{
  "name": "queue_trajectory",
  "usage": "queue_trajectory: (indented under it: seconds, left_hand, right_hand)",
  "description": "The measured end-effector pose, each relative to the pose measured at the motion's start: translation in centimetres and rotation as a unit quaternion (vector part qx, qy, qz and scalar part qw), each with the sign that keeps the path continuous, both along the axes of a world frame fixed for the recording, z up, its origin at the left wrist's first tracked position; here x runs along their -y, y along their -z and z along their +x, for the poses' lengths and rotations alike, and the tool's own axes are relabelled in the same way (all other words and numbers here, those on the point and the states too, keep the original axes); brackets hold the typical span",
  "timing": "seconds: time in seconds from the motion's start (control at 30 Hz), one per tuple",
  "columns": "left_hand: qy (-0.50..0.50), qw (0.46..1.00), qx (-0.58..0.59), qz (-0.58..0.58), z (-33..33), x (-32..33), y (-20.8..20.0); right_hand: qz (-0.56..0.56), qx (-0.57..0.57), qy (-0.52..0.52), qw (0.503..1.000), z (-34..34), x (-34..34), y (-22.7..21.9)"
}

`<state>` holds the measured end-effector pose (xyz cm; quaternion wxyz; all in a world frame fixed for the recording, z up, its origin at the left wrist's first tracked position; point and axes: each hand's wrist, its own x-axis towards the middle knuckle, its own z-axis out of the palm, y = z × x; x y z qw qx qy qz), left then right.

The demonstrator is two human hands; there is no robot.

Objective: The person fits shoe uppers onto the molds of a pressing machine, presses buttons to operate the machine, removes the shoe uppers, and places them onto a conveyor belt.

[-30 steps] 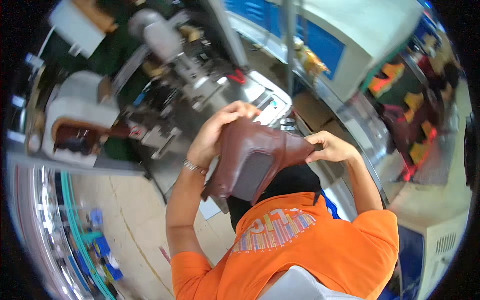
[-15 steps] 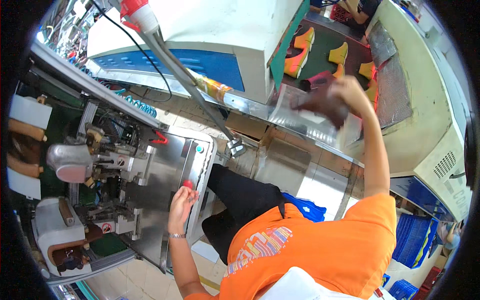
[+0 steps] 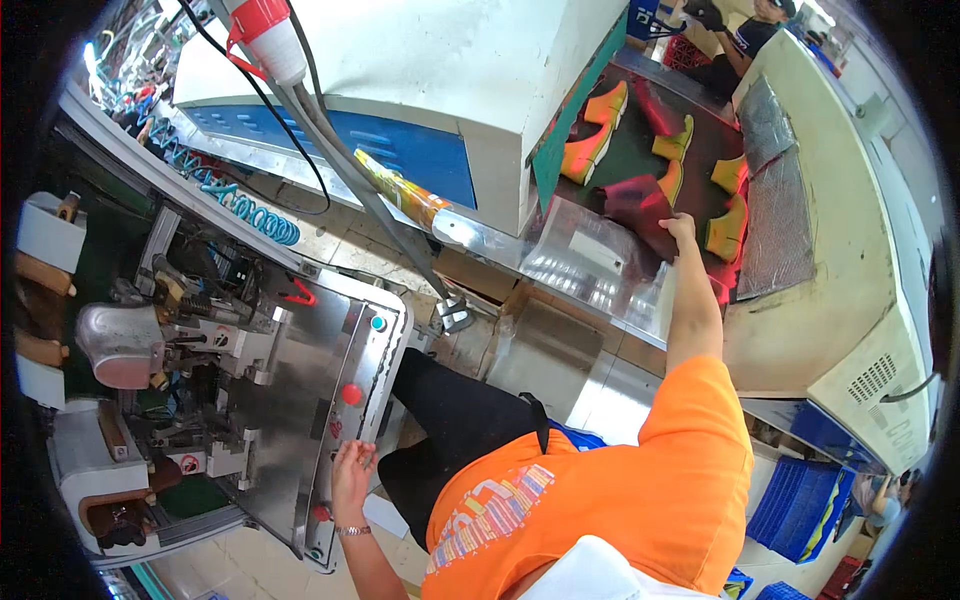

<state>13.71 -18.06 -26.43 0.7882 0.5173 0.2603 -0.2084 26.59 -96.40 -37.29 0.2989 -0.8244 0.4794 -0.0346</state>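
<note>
My right hand (image 3: 680,228) reaches far forward to the belt. Its fingers are closed on the near edge of a dark red-brown shoe upper (image 3: 638,208), which rests at the belt's end beside a clear plastic sheet (image 3: 570,245). Beyond it, several yellow-orange shoe-shaped pieces (image 3: 600,135) lie on the dark belt (image 3: 640,88) in red light. Down at the left, my left hand (image 3: 353,470) is by the front edge of a metal machine panel (image 3: 290,400), below a red button (image 3: 352,394). Its fingers are loosely bent and apart, with nothing visible in them.
A shoe-forming machine with a rounded metal head (image 3: 125,345) stands left. A grey pole (image 3: 385,205) slants down between it and the pale housing (image 3: 420,60). Another housing (image 3: 850,270) flanks the belt at right. Blue crates (image 3: 800,505) stand lower right; a person (image 3: 745,45) sits beyond the belt.
My right hand has lowered the shoe upper from above the plastic sheet onto the belt's end. My left hand has moved from beside the red button down along the panel edge. The view has shifted slightly.
</note>
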Motion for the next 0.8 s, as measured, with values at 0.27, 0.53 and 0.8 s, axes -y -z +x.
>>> queue_trajectory:
  seconds: [0.27, 0.53, 0.8]
  left_hand:
    - [0.147, 0.983, 0.056, -0.092, 2.8, 9.2, -1.4]
    - [0.286, 0.796, -0.034, -0.532, 6.5, 23.1, -6.1]
    - [0.243, 0.864, 0.175, -0.405, 7.4, 16.0, -8.8]
  right_hand:
    - [0.495, 0.446, -0.128, 0.735, -5.2, -17.5, -14.7]
    - [0.686, 0.466, -0.173, 0.531, -3.9, -31.0, -18.5]
    - [0.724, 0.268, -0.378, 0.51, -3.1, -37.5, -13.5]
